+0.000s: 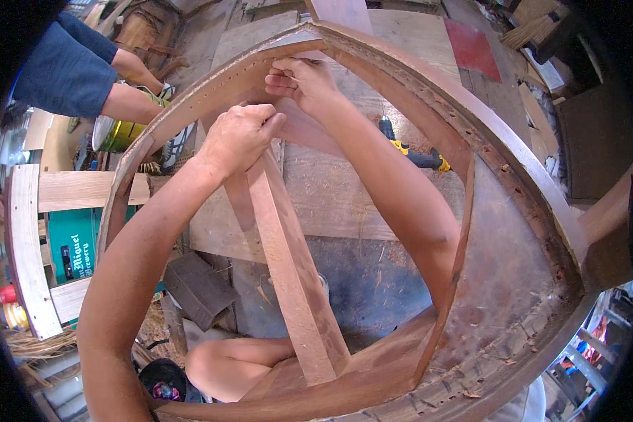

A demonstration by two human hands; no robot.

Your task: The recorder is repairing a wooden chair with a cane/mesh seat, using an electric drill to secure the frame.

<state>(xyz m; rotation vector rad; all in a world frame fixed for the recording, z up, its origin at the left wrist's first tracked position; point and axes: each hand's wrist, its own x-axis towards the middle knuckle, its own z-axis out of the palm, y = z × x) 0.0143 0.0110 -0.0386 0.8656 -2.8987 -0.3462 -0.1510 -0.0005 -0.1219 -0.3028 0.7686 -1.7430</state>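
My left hand (238,135) is curled shut round the top of the slanted wooden brace (288,260). My right hand (304,83), fingers bent, pinches at the inner edge of the curved wooden chair frame (429,98), just above the brace end. I judge I'm fitting the brace to the frame w/ both hands; the next move needs it held steady & lined up at the joint. Hidden: the joint itself, under my fingers, & anything my right fingers pinch. Beyond the frame, a yellow-black drill (413,153) lies on boards. Another person's arm (130,102) shows left of the frame.
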